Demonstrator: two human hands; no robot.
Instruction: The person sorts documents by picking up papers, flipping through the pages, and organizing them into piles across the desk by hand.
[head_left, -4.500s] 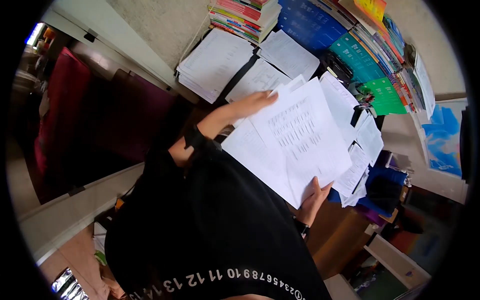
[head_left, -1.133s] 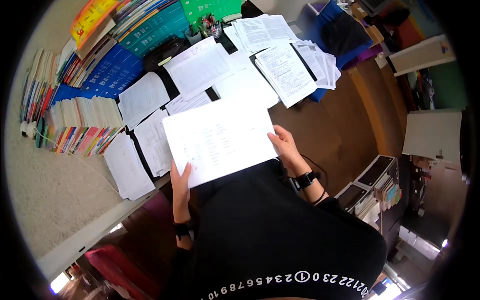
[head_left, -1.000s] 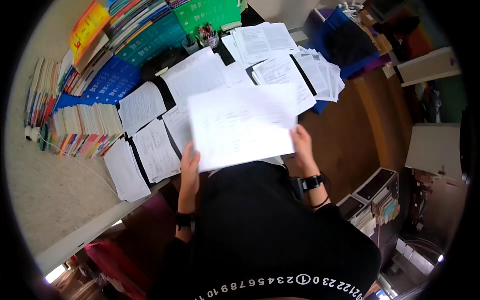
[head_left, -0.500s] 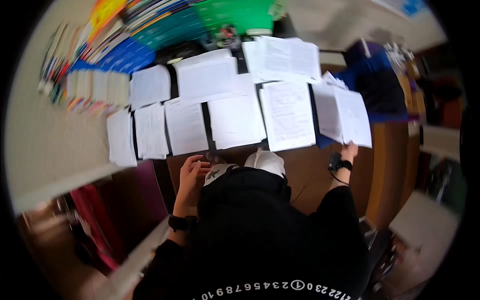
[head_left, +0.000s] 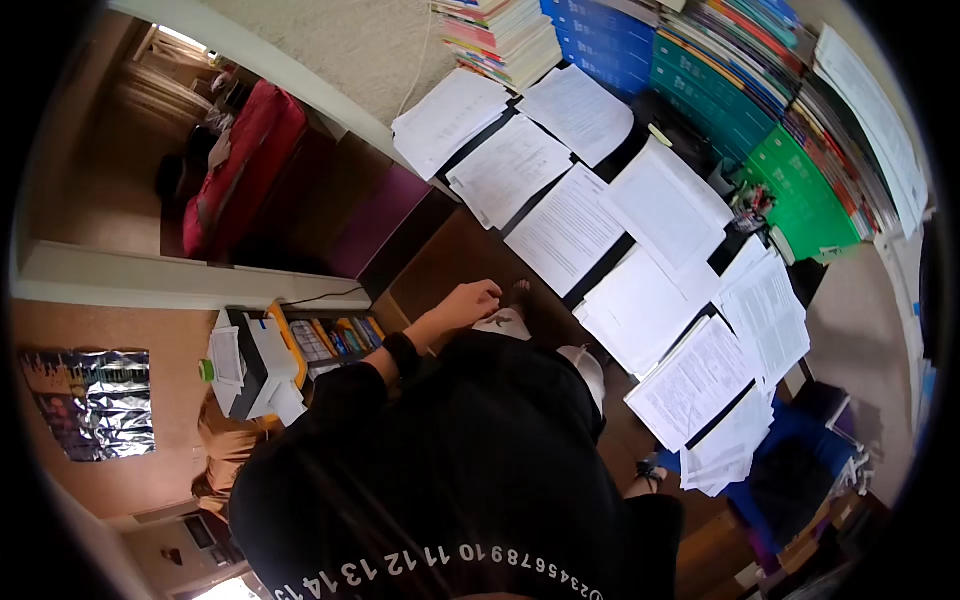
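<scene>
My left hand hovers above my lap, holding nothing, its fingers loosely bent and a dark band on the wrist. My right wrist, with a black strapped device, is beside the near corner of a fanned bundle of papers. The fingers of that hand do not show clearly, so its grip on the sheets cannot be made out. Next to the bundle lies a stack of printed sheets. More paper piles cover the dark desk, among them a mostly blank stack and a text page.
Green file boxes, a blue file box and a stack of books line the desk's back. A pen holder stands before them. A low bookshelf is at my left, a blue bag at the right.
My view has swung to the left, so the desk now appears up and right. The right-hand papers have spread lower and flatter. My left hand's fingers are more bent.
</scene>
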